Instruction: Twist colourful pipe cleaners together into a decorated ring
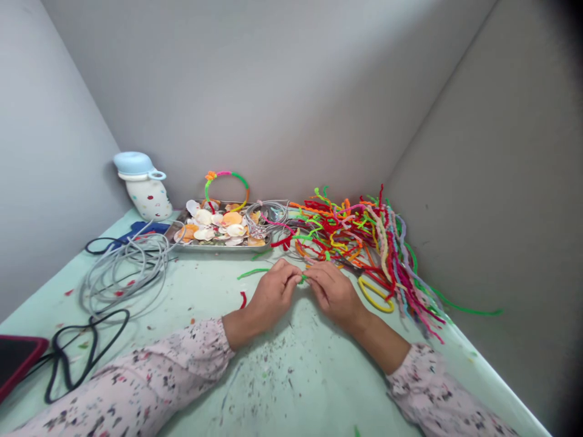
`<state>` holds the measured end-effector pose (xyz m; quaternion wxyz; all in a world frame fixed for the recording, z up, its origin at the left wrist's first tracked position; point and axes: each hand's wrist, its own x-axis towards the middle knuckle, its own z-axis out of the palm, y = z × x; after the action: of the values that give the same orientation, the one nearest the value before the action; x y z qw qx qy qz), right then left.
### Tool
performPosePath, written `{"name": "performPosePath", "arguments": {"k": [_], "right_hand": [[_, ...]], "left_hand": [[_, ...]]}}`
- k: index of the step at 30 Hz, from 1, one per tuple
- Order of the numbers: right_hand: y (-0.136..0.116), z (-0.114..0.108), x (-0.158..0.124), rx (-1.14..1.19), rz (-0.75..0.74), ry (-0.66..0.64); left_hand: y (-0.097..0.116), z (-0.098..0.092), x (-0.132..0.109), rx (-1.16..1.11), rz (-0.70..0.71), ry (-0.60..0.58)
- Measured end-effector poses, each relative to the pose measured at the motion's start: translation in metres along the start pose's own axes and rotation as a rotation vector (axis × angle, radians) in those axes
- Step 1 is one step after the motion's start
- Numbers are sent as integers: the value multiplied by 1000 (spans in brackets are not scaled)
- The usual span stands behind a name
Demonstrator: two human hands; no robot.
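Note:
My left hand (274, 294) and my right hand (331, 290) meet at the middle of the pale green table, fingertips pinched together on a green pipe cleaner (253, 273) whose free end trails left across the table. Both hands are closed on it. Just beyond them lies a large tangled heap of coloured pipe cleaners (359, 237). A yellow pipe cleaner loop (376, 295) lies right of my right hand. A short red piece (243, 299) lies beside my left wrist.
A metal tray (218, 246) of seashells stands at the back, with a multicoloured ring (226, 179) propped behind it. A white spotted jug (146, 189) stands back left. Grey cables (122, 270), a black cord (75, 349) and a red-edged tablet (16, 358) lie left. Grey walls close in.

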<state>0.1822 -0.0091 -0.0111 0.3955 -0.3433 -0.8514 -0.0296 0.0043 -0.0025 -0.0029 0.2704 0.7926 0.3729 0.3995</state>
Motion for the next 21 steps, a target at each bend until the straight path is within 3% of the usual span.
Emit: {"name": "performPosePath", "arguments": {"k": [21], "right_hand": [[2, 0, 1, 25, 12, 6]], "left_hand": [[-2, 2, -1, 175, -52, -37]]}}
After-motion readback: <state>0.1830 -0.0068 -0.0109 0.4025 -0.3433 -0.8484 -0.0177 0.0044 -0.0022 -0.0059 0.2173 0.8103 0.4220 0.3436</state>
